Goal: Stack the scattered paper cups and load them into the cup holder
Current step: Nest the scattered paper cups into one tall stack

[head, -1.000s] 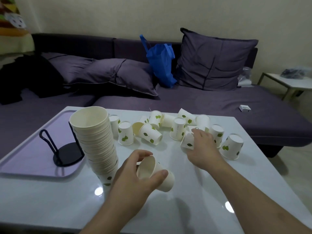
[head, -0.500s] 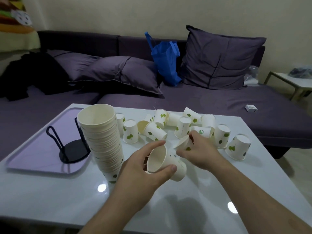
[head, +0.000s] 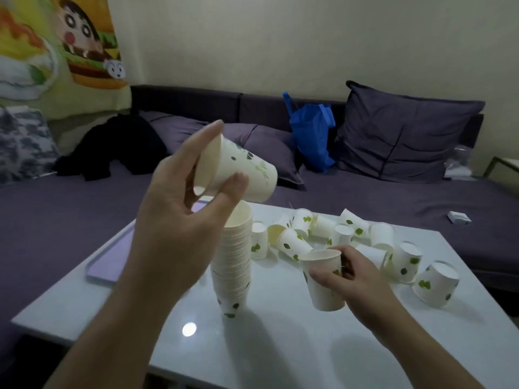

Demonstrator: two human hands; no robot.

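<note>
- Since half a second ago the left hand (head: 171, 220) has risen from table height to above the tall cup stack (head: 234, 262), carrying its tilted paper cup (head: 234, 171); the right hand (head: 356, 279) has drawn back with an upright paper cup (head: 324, 279).
- Bare glossy tabletop lies between the white table (head: 280, 346)'s near edge and the stack.
- The right hand, low and near the stack's right, curls thumb and fingers round its cup, mouth up, axis vertical.
- The stack stands upright at table centre, mouth up.
- The left hand pinches its cup between thumb and fingers; the axis is near horizontal, with the mouth facing left and the base right, just above the stack's rim.
- Beyond, scattered cups (head: 365, 240) lie tipped or inverted up to the far and right edges; a lilac tray (head: 112, 256) sits left.
- The purple sofa (head: 393, 197) carries a blue bag (head: 311, 136).
</note>
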